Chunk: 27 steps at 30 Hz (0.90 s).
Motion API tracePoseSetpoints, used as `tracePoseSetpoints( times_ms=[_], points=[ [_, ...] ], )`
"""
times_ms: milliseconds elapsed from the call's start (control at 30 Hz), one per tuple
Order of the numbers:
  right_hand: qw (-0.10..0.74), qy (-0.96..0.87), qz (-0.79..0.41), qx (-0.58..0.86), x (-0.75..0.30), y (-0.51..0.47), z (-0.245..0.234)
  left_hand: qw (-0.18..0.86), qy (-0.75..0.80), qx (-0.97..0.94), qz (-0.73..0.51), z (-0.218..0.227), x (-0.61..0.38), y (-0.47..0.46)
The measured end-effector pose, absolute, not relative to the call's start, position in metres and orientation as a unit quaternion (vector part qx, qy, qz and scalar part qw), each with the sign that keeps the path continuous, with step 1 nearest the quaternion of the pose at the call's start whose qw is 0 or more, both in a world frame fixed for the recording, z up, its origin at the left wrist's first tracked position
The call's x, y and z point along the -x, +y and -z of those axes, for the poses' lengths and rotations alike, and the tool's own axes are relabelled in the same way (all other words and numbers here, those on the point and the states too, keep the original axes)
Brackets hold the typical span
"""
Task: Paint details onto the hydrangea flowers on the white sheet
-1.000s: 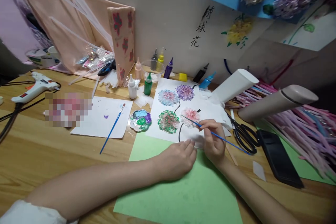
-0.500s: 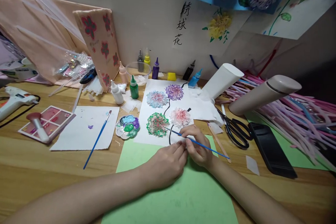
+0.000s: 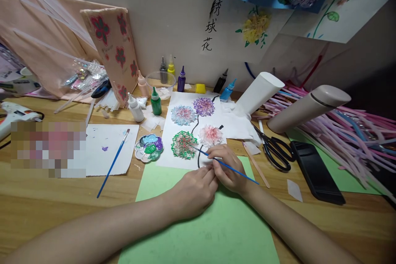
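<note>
My right hand (image 3: pixel 227 168) is closed around a thin blue paintbrush (image 3: pixel 243 173), its tip touching the right side of a green-edged paper flower (image 3: pixel 182 145). That flower lies on a white sheet (image 3: pixel 167 136), along with a light blue flower (image 3: pixel 183 114), a purple flower (image 3: pixel 203 107) and a pink flower (image 3: pixel 211 135), with black painted stems near them. My left hand (image 3: pixel 193 194) rests palm down across the sheet's lower edge and green paper (image 3: pixel 198 235). Its fingers lie stretched out against my right hand, their tips partly hidden.
A flower-shaped palette (image 3: pixel 137 153) with wet paint sits left of the sheet. A second paintbrush (image 3: pixel 113 165) lies on white paper. Paint bottles, including a green bottle (image 3: pixel 156 102), line the back. Scissors (image 3: pixel 276 150), a phone (image 3: pixel 315 171) and a grey flask (image 3: pixel 306 109) stand or lie right.
My right hand and the brush have shifted slightly left and up, with the tip still at the green-edged flower. The whole view has moved a little. My left hand stays in place.
</note>
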State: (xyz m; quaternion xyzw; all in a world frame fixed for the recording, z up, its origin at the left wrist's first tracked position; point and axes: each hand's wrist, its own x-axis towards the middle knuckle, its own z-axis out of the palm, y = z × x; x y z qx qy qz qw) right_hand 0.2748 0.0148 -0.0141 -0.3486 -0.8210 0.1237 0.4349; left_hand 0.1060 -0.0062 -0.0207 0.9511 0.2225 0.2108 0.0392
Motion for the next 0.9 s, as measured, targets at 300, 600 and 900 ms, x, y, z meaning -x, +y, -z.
tracePoseSetpoints(
  times_ms=[300, 600, 900],
  points=[
    [0.438, -0.823, -0.12, 0.342, -0.2742, 0.0141, 0.0141, 0.056, 0.216, -0.955, -0.197, 0.0213, -0.1064, -0.006],
    [0.44, -0.829, -0.11, 0.327, -0.2738, 0.0139, 0.0124, 0.053, 0.215, -0.953, -0.205, 0.0203, -0.106, -0.0063],
    [0.443, -0.828, -0.111, 0.327, -0.2749, 0.0124, 0.0136, 0.052, 0.214, -0.956, -0.195, 0.0195, -0.1065, -0.0065]
  ],
)
